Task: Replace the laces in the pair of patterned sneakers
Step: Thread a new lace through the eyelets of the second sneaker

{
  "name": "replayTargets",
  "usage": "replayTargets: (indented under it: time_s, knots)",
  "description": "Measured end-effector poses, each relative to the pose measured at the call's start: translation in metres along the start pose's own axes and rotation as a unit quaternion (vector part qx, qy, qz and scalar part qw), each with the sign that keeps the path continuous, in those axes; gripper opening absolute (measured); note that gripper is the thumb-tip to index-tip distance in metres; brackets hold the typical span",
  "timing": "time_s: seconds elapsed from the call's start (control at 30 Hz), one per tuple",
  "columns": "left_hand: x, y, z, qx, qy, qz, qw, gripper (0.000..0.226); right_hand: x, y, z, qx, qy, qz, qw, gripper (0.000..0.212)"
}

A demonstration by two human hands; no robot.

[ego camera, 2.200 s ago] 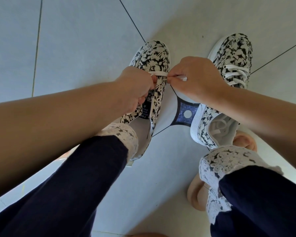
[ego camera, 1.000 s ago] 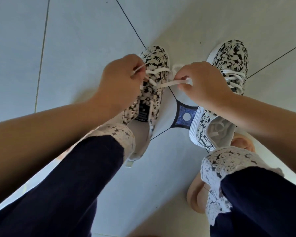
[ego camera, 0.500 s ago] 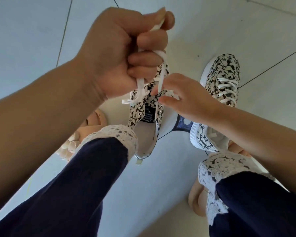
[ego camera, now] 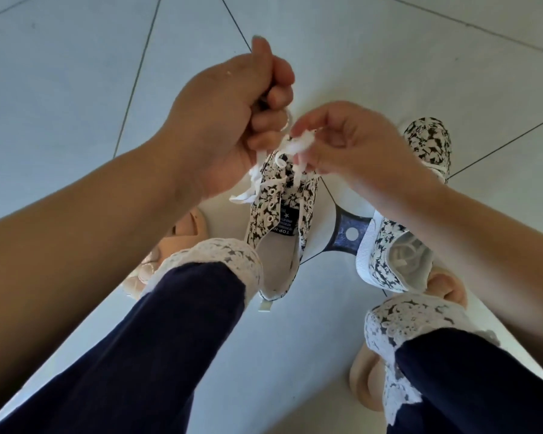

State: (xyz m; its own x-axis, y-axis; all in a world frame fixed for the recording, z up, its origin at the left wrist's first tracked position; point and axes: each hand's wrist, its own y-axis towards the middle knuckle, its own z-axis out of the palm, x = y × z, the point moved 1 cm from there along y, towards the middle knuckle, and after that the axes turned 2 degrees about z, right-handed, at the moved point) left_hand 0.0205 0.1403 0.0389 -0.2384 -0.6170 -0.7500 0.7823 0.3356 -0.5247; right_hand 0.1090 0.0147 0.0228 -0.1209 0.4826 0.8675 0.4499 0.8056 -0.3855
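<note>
Black-and-white floral canvas sneaker (ego camera: 282,208) on pale grey tiled floor (ego camera: 76,89), upper eyelets bare, dark tongue label showing. White flat lace (ego camera: 298,144) bunched just above its toe end. Left hand (ego camera: 220,120) fisted round lace; right hand (ego camera: 351,145) pinching bunch in fingertips. Matching second sneaker (ego camera: 427,142) to its right, right forearm crossing its middle. Navy lace-cuffed trouser leg (ego camera: 170,339) overlaps first sneaker's heel.

Probably a home: pale floor tiles (ego camera: 60,89) with a dark blue inlay (ego camera: 345,236); the person wears beige slippers (ego camera: 365,383).
</note>
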Motion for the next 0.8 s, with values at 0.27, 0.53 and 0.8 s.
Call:
replayTargets:
  time_s: [0.27,0.53,0.8]
  knots:
    - [-0.029,-0.021,0.033,0.124,-0.063,0.000,0.990,0.040,-0.017,-0.002,0.050,0.115,-0.249,-0.049,0.960,0.012]
    - [-0.017,0.003,-0.014,-0.073,0.008,-0.006,0.997,0.041,0.047,-0.032,-0.018,0.025,-0.216,-0.015,0.976,0.026]
    - [0.010,0.011,-0.032,-0.155,-0.003,-0.044,0.987,0.040,0.072,-0.040,-0.027,0.052,-0.225,-0.104,0.967,0.016]
